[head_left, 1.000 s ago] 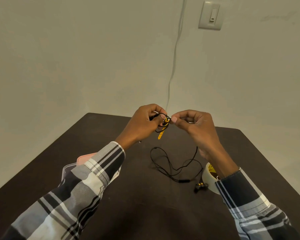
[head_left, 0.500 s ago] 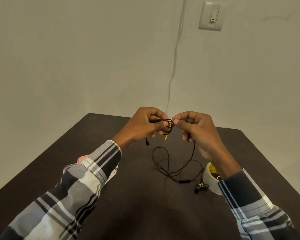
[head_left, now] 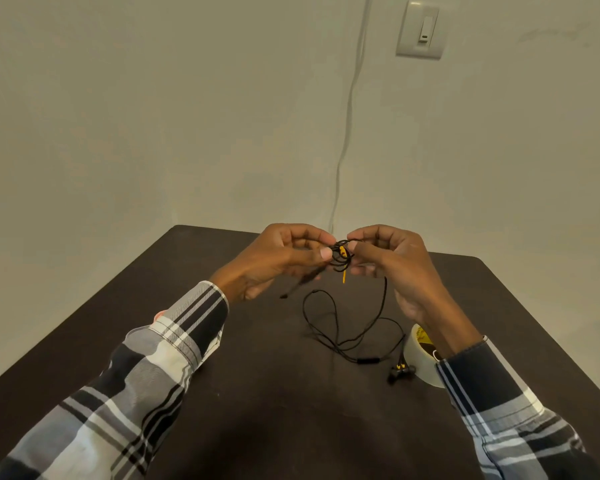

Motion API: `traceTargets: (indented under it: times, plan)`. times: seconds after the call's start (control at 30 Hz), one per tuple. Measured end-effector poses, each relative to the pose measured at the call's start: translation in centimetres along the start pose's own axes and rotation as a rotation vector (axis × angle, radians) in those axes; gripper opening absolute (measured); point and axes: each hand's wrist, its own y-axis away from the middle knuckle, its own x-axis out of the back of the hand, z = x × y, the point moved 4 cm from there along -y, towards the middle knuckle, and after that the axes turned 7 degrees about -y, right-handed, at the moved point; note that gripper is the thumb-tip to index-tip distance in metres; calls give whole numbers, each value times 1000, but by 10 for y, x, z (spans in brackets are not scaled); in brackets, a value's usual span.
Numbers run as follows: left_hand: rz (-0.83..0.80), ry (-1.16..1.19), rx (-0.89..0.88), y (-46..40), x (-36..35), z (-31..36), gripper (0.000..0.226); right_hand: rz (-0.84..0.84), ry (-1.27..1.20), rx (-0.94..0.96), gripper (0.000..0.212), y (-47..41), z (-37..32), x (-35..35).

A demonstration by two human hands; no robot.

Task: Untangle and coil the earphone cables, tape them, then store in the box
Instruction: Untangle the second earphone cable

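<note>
Box: a pink-edged container (head_left: 160, 315) is peeking out beside the left sleeve; its contents are hidden.
Tape roll (head_left: 421, 356): sitting by the earbuds (head_left: 400, 370).
Loose cable (head_left: 347, 327): trailing on the table (head_left: 118, 306).
Coil (head_left: 341, 255): growing tighter than a second ago, so winding is progressing.
Left hand (head_left: 278, 261): pinching the coil.
Right hand (head_left: 395, 265): pinching and feeding cable.

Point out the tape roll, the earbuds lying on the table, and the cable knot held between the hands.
tape roll (head_left: 420, 362): head view, on its pale outer side.
earbuds (head_left: 400, 370): head view, on the black housings.
cable knot (head_left: 341, 255): head view, on the tangled loops between both hands.
</note>
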Motion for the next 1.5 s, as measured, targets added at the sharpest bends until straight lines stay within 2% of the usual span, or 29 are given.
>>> traceTargets:
  times: [0.17, 0.33, 0.5, 0.6, 0.7, 0.8, 0.87, 1.1, 1.23, 1.37, 1.5]
  plan:
    - [85, 40, 34, -1, -1, -10, 35, -29, -53, -36, 8, 0, 7, -4]
    - [210, 37, 51, -4, -2, -14, 23, -79, -75, -21, 11, 0, 5, -9]
    - [235, -1, 3, -4, -2, -12, 13, -205, -89, -43, 24, 2, 2, -9]
    - [241, 60, -14, -2, 1, -12, 17, -303, -168, -81, 34, 4, -1, -7]
    - [209, 129, -22, 0, 0, -12, 25, -192, -206, -61, 30, 0, 0, -2]
    - [185, 162, -36, -1, -1, -12, 26, -67, -144, -18, 16, -3, 2, 0]
    - [173, 175, -45, -1, -2, -11, 25, -38, -82, 1, 16, -3, 4, -1]
    - [175, 185, -73, -1, -5, -7, 25, -115, 62, -36, 18, 4, 3, -6]
    - [168, 74, -87, -2, -8, -6, 33, -148, 104, 17, 17, 8, 2, -12]
    - [184, 0, -87, 0, -6, -10, 20, -97, 132, 50, 15, 6, 1, -12]
    - [197, -41, -82, 1, -1, -14, 19, -45, 95, 80, 21, 2, -8, -4]
